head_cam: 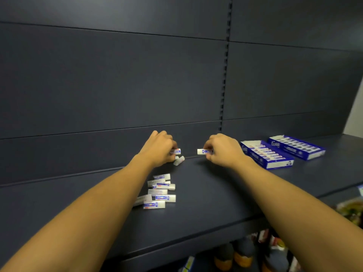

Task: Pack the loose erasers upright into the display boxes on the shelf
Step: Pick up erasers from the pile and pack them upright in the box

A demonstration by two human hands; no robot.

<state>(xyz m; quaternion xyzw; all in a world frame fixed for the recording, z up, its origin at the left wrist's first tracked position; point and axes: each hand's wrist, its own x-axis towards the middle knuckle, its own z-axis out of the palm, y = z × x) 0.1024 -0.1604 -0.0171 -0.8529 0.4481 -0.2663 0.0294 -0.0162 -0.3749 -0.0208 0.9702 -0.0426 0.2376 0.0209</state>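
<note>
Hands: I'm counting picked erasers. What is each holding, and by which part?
Left hand grips erasers by one end. Right hand pinches one eraser by its sleeved end, white tip free.

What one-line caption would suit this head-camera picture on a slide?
Both hands, left hand and right hand, each hold an eraser above the shelf, loose erasers nearby, display boxes to the right.

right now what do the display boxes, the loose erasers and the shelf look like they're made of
Display boxes: likely printed cardboard; folded flaps, blue and white print, slight sheen.
Loose erasers: apparently white rubber or vinyl, matte bare ends, with printed sleeves, possibly paper; several look film-wrapped, given the glare.
Shelf: probably painted sheet metal, dark matte finish, with a folded front edge and a slotted upright behind it.
</note>
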